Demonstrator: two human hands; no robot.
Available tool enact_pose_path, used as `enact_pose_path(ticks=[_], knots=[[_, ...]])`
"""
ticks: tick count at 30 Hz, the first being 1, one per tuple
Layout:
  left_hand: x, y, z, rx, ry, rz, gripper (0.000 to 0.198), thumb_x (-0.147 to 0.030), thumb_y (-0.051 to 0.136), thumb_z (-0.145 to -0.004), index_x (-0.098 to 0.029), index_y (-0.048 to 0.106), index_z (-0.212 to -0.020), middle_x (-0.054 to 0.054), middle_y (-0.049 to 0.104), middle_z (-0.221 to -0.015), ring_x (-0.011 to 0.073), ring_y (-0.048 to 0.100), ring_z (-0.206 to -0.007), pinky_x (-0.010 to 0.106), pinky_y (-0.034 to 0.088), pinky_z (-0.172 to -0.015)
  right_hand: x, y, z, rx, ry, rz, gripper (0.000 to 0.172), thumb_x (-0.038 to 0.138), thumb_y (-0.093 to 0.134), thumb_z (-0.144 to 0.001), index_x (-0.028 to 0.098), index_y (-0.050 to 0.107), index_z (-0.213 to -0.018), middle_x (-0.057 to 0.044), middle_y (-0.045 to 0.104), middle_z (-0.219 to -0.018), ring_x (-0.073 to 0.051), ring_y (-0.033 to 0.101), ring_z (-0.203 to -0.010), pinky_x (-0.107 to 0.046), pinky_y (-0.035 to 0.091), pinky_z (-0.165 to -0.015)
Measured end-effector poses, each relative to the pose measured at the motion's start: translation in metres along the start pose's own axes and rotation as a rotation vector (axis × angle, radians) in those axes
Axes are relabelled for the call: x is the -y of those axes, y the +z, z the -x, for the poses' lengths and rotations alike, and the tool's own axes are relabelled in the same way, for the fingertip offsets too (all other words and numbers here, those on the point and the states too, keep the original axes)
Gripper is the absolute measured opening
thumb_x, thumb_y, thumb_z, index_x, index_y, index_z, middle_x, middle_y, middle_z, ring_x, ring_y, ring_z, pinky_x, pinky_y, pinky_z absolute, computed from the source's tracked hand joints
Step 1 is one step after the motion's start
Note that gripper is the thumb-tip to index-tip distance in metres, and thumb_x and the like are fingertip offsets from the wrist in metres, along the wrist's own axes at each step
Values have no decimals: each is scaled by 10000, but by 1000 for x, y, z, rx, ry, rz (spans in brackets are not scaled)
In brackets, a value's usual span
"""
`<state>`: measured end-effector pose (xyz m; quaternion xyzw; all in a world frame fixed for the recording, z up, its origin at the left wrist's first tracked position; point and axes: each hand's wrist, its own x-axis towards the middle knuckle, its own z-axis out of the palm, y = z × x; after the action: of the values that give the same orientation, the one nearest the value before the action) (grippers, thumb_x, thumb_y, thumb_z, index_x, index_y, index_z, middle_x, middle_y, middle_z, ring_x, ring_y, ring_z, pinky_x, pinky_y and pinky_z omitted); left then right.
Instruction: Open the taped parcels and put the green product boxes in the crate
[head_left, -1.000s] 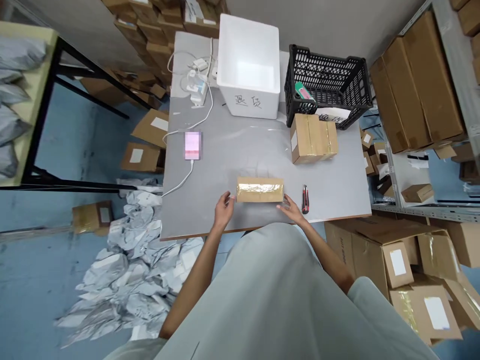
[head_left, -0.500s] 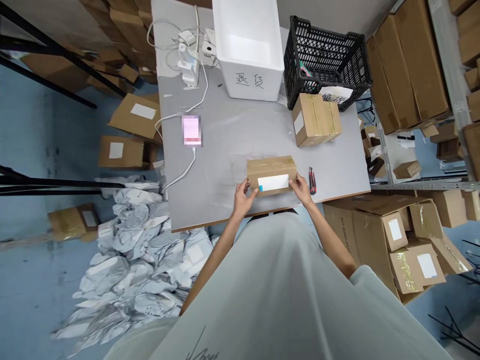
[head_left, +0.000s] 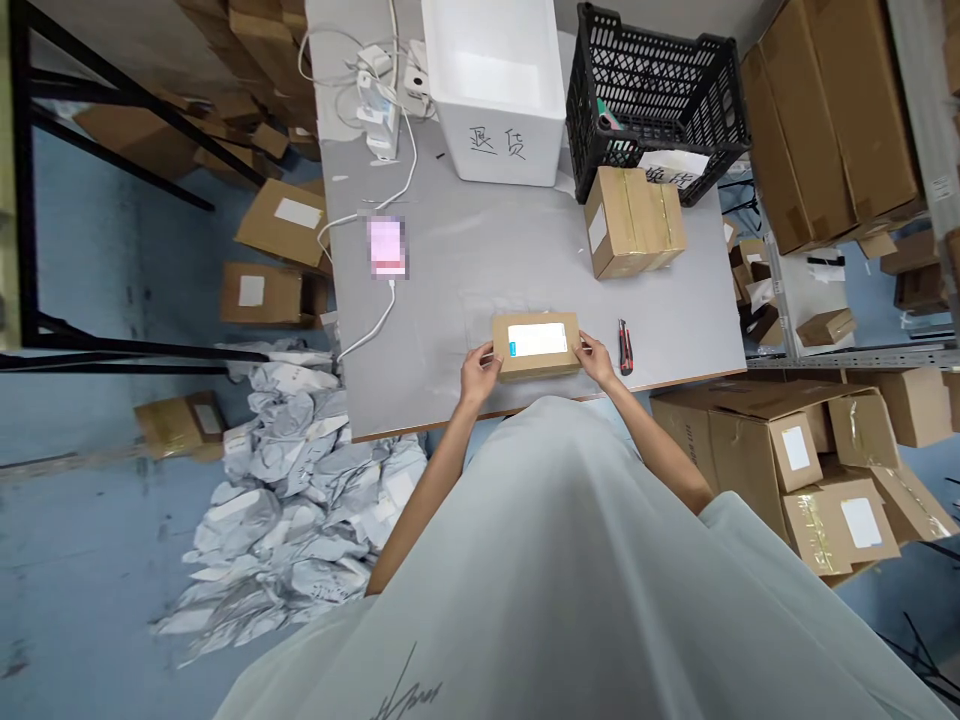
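A small brown cardboard box [head_left: 536,365] lies near the front edge of the grey table [head_left: 465,270], its white label facing up. My left hand [head_left: 480,368] grips the box's left end and my right hand [head_left: 598,358] grips its right end, fingers curled on the sides. A red and black utility knife [head_left: 624,347] lies on the table just right of my right hand. A bigger taped cardboard box [head_left: 632,222] stands farther back on the right.
A white foam bin [head_left: 495,90] with handwriting and a black plastic crate [head_left: 656,100] stand at the table's back. A phone [head_left: 387,245] on a white cable lies at left. Grey mailer bags [head_left: 300,500] cover the floor at left; cardboard boxes [head_left: 817,480] and shelving stand at right.
The box has been rolled in my hands: the taped side faced up a second ago, and now the white label faces up. My hands stayed on both ends.
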<state>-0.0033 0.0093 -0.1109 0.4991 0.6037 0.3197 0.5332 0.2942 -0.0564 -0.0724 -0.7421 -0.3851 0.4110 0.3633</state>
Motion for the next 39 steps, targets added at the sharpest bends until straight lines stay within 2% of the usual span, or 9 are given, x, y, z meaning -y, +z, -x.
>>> enact_pose_path(ticks=[6, 10, 15, 21, 27, 30, 33, 36, 39], knots=[[3, 6, 11, -61, -55, 42, 496, -177, 792, -814, -194, 781, -1309, 147, 722, -1353, 280, 801, -1163, 472, 688, -1076, 1, -3, -3, 37, 26, -100, 626, 381, 843, -892, 197, 786, -1488, -112, 830, -1412, -331, 810, -1270, -531, 599, -1221], [1, 9, 18, -128, -42, 44, 490, -166, 766, -781, -212, 766, -1269, 107, 717, -1231, 247, 792, -1152, 444, 680, -1105, -4, -11, -2, -5, -19, -189, 443, 379, 820, -859, 207, 894, -1260, -83, 852, -1365, -342, 775, -1363, -540, 555, -1284], [2, 10, 29, -169, -46, 40, 409, -183, 726, -754, -230, 740, -1161, 94, 737, -1167, 241, 788, -1139, 427, 687, -1065, -13, -26, -6, -5, 7, -181, 245, 402, 812, -843, 232, 917, -985, -80, 903, -1164, -348, 827, -1239, -564, 586, -1246], [12, 10, 47, -153, -151, 2, 304, -222, 734, -731, -255, 661, -1024, 19, 734, -870, 226, 783, -902, 428, 682, -987, -25, -29, 4, 41, 34, -173, 170, 384, 808, -813, 225, 854, -850, -99, 900, -1082, -331, 856, -1082, -522, 657, -1131], [12, 19, 52, -215, -149, -75, 227, -240, 661, -779, -265, 601, -996, 8, 727, -865, 202, 780, -879, 357, 625, -948, -32, -23, 2, 28, -20, -198, 188, 404, 772, -827, 238, 853, -858, -105, 888, -1174, -317, 830, -1170, -494, 627, -1177], [9, 22, 52, -170, -154, -163, 131, -217, 636, -792, -272, 565, -888, 16, 745, -816, 245, 810, -943, 353, 610, -922, -34, -25, -11, 62, -92, -225, 235, 455, 770, -827, 243, 858, -874, -115, 880, -1196, -330, 821, -1188, -513, 622, -1174], [6, 23, 52, -136, -176, -236, 118, -184, 625, -784, -264, 602, -868, 21, 774, -819, 274, 819, -979, 361, 609, -911, -39, -38, -24, 112, -81, -142, 245, 480, 777, -826, 252, 850, -874, -103, 881, -1152, -339, 815, -1157, -541, 627, -1152], [3, 22, 50, -137, -182, -224, 217, -171, 630, -789, -237, 707, -980, 31, 809, -892, 267, 809, -966, 400, 621, -986, -48, -62, -33, -29, -18, 86, 260, 430, 746, -869, 240, 847, -1016, -125, 846, -1239, -334, 770, -1214, -537, 594, -1182], [-2, 16, 43, -193, -150, -110, 321, -207, 645, -858, -207, 753, -1160, 77, 833, -1023, 269, 812, -1050, 431, 634, -1051, -59, -84, -41, -266, 132, 326, 449, 374, 808, -848, 167, 779, -1246, -226, 735, -1416, -373, 656, -1385, -559, 507, -1256]])
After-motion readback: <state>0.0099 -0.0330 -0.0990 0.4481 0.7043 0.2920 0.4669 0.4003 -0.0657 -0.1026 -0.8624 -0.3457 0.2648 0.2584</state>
